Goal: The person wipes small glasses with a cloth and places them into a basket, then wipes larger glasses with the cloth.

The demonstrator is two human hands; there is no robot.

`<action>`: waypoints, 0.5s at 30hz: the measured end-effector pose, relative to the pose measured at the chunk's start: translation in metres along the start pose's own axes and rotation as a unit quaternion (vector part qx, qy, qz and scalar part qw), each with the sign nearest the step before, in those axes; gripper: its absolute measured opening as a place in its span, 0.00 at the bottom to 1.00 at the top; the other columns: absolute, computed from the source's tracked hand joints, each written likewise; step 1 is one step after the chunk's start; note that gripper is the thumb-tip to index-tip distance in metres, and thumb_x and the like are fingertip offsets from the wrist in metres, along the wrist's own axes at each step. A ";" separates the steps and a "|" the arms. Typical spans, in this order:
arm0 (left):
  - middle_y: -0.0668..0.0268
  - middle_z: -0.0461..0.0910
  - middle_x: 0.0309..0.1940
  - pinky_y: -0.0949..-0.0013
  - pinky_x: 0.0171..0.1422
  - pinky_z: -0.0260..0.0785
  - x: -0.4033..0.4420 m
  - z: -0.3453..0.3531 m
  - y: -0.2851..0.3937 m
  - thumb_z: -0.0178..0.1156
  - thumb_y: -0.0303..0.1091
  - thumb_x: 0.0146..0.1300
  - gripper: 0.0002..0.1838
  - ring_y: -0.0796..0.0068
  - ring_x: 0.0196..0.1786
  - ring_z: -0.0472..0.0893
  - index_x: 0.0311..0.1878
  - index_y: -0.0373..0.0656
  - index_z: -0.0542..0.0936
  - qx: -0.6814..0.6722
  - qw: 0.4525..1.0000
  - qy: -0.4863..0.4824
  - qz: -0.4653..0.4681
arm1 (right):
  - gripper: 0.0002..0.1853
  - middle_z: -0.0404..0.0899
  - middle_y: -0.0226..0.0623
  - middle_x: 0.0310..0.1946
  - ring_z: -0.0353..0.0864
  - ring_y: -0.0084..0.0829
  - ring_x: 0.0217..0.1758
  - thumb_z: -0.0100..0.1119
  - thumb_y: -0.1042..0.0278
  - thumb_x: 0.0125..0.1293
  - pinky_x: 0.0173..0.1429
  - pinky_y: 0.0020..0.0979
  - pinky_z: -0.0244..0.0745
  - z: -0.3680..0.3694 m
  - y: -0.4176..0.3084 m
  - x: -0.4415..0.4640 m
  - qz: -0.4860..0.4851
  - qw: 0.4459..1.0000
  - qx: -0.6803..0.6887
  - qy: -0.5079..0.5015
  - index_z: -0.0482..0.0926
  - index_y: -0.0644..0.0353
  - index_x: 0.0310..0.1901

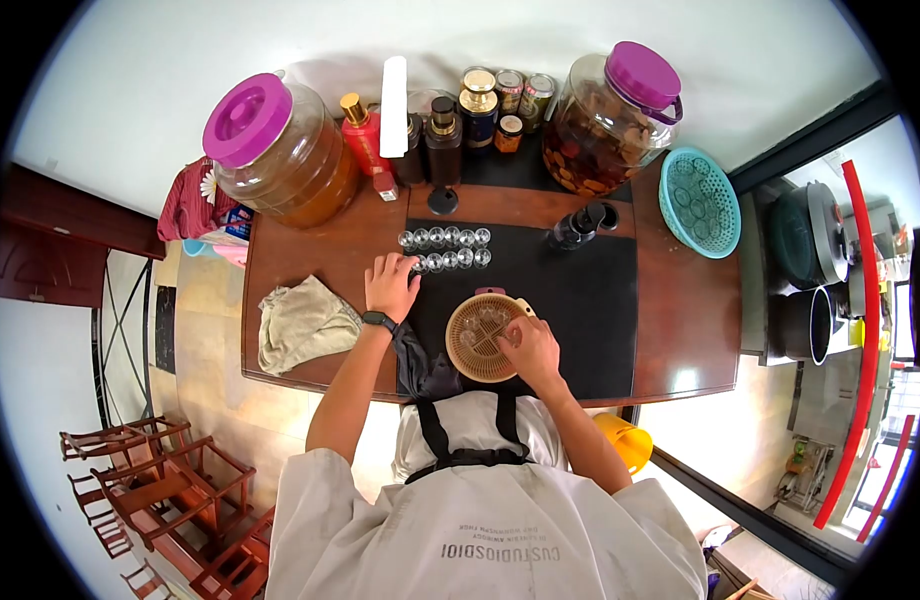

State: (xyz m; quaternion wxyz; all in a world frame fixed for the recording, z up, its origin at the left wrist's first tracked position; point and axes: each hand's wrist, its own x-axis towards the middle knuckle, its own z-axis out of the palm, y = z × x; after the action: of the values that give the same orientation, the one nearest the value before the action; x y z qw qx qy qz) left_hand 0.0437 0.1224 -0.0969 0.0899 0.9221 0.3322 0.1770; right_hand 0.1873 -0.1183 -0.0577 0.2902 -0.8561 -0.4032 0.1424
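Two rows of small clear glasses (pixel 451 238) stand on the black mat (pixel 590 330). My left hand (pixel 389 286), with a dark watch on the wrist, is at the left end of the nearer row, its fingertips touching or just beside the end glass; whether it grips that glass is hard to tell. A round tan basket (pixel 464 362) sits near the table's front edge, with a few clear glasses (pixel 477 327) inside. Over the right side of the basket is my right hand (pixel 529 350), fingers bent together and pointing in; what they hold, if anything, is too small to make out.
A beige cloth (pixel 305 325) lies left of the mat. Behind stand two large jars with purple lids (pixel 248 120) (pixel 643 75), bottles (pixel 444 140) and cans. A black bottle (pixel 577 226) is at the mat's back right, a turquoise basket (pixel 727 215) at the table's right end.
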 end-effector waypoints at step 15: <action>0.77 0.76 0.32 0.59 0.50 0.59 -0.025 -0.060 0.032 0.66 0.33 0.53 0.06 0.70 0.47 0.72 0.34 0.57 0.83 -0.030 0.997 0.019 0.067 | 0.10 0.75 0.34 0.26 0.76 0.33 0.31 0.69 0.67 0.56 0.36 0.34 0.74 -0.043 -0.013 -0.019 0.015 0.995 0.103 0.008 0.80 0.59 0.37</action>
State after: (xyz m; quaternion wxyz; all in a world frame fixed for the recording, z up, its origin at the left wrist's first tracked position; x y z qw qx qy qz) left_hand 0.0212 0.0843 -0.0390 0.0990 0.9356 0.2660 0.2098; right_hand 0.1877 -0.1432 -0.0154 0.3777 -0.8290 -0.3708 0.1804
